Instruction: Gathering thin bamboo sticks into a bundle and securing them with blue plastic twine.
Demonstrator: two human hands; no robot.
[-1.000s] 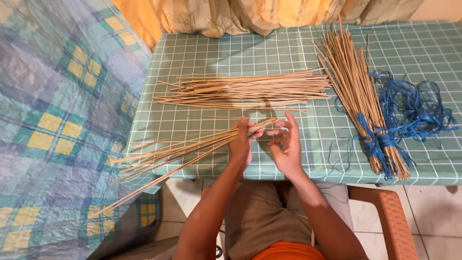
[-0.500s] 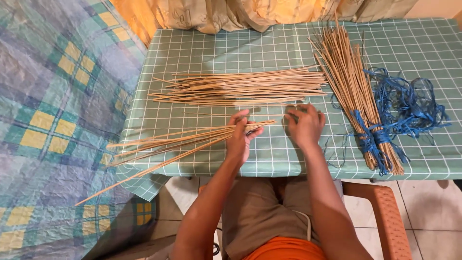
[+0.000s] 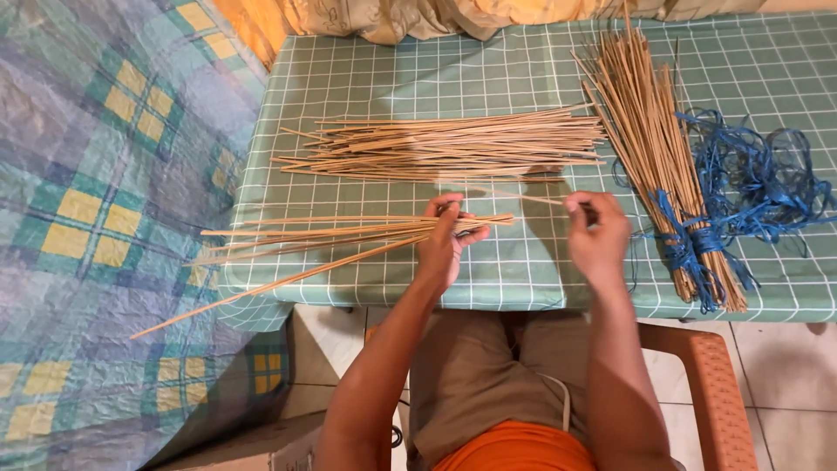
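Item one: my left hand (image 3: 443, 247), grip clamped around a handful of thin sticks (image 3: 331, 235). I hold them near their right ends; the rest fans out leftward over the counter (image 3: 523, 70) edge, and one long stick slants down past it toward the bed cover.

Item two: my right hand (image 3: 597, 235), fingers pinched together on a single stick (image 3: 540, 199) that points left toward the handful, its tip apart from it.

Item three: loose pile of sticks (image 3: 445, 144), lying crosswise on the green checked cloth, just beyond both hands.

Item four: tied bundle of sticks (image 3: 649, 139), right of the pile, bound near its lower end with blue twine (image 3: 750, 174), which sprawls further right.

Item five: patchwork bed cover (image 3: 96, 218), left of the counter.
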